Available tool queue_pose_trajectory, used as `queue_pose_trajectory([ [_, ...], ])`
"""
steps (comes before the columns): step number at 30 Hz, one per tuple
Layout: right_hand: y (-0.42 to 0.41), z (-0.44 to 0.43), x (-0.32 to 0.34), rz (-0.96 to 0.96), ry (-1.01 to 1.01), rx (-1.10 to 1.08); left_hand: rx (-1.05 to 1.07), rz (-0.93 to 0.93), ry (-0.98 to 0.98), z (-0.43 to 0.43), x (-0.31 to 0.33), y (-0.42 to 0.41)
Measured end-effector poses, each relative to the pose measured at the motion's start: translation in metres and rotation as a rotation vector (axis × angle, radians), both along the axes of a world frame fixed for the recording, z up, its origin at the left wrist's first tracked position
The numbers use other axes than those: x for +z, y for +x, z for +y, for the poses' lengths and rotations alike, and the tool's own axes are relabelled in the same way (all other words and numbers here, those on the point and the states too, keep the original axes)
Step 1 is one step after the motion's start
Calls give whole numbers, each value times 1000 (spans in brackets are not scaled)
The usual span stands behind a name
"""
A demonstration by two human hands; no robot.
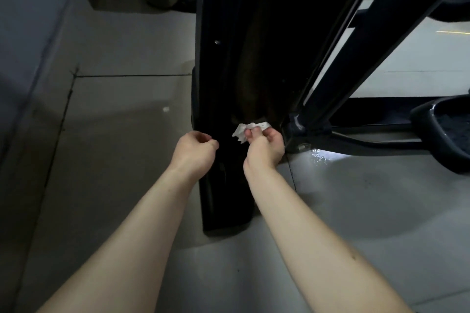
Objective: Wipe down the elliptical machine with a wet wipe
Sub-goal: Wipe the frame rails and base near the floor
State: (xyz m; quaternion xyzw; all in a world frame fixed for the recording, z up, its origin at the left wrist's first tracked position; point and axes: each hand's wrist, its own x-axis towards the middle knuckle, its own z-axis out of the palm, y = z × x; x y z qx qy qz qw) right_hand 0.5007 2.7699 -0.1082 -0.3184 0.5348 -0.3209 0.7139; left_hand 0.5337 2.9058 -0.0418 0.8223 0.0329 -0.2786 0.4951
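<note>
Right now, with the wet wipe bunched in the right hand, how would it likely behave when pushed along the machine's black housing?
The wet wipe is crumpled in the right hand, so it is probably limp and will mould to the black housing rather than hold a shape. It looks thin and light. Loose edges stick out past the fingers, so they may fold or drag.

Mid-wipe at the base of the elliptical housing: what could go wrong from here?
1. The wet wipe is bunched small in the right hand, so little of it meets the black housing; patches may get missed.
2. The housing is very dark in this light, so leftover dirt is hard to judge.
3. The right hand works close to the joint of the moving bars; fingers might get pinched if the bars shift.
</note>
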Motion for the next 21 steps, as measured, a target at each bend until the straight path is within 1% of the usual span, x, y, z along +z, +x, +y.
queue_pose_trajectory([
  [3,-4,-5,-26,54,22,-45,-26,32,29,1,-2,-1],
  [6,-9,-16,-56,117,-36,-67,-14,35,34,7,-5,-2],
  [9,-10,-29,-56,95,-98,-85,-6,34,59,13,-9,-1],
  [11,-9,-29,-49,1,-114,-60,-13,28,66,15,-9,1],
  [13,-12,-26,-52,21,-158,3,-25,31,71,14,-8,2],
  [14,-15,-31,-64,25,-150,30,-29,31,73,13,-8,1],
  [15,-17,-46,-90,23,-143,9,-35,28,76,13,-9,0],
  [16,-16,-73,-137,45,-168,-24,-45,24,82,13,-11,-1],
  [17,-17,-97,-166,180,-216,-76,-53,22,90,13,-13,-3],
  [18,-23,-113,-171,261,-207,-131,-64,21,97,14,-15,-4],
  [19,-32,-119,-158,264,-148,-158,-79,20,100,15,-17,-5],
  [20,-42,-119,-128,312,-115,-123,-95,19,107,17,-19,-6],
  [21,-49,-111,-98,321,-135,-51,-110,12,121,19,-20,-8],
])
